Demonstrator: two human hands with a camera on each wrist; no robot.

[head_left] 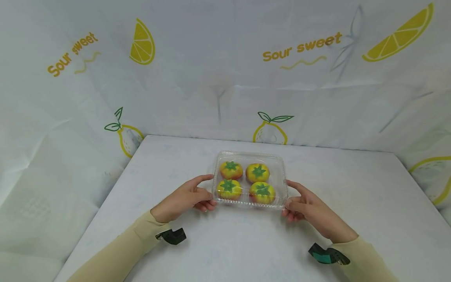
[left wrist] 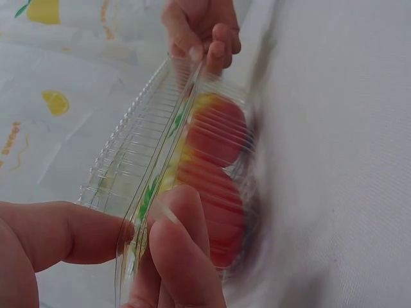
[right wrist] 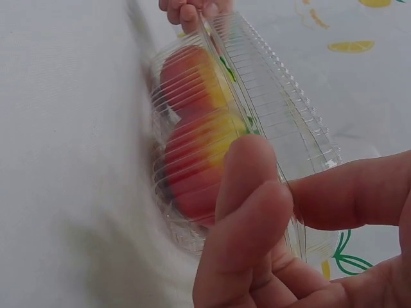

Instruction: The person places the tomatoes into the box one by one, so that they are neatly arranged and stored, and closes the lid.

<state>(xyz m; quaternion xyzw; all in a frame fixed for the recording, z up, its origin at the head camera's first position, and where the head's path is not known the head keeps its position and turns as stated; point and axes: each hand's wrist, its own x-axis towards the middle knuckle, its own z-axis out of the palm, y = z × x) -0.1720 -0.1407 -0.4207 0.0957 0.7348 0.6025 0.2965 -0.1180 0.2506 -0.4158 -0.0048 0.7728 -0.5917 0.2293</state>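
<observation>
A clear plastic clamshell box (head_left: 278,166) with a ribbed lid lies over the middle of the white table. Inside, in two rows, sit several yellow-and-red persimmon-like fruits (head_left: 258,172) with green star-shaped tops. My left hand (head_left: 186,199) pinches the box's rim at its left front corner. At the opposite corner my right hand (head_left: 311,205) grips the rim the same way. Both wrist views show the lid (left wrist: 131,151) down over the fruits, with fingertips on the flange where lid and base meet. The base (right wrist: 170,215) is close over the table surface.
The white table (head_left: 232,250) extends around the box on all sides. Behind it rises a white backdrop (head_left: 197,78) printed with lemons and lettering. Each beige sleeve carries a dark wrist mount (head_left: 172,236) on its cuff.
</observation>
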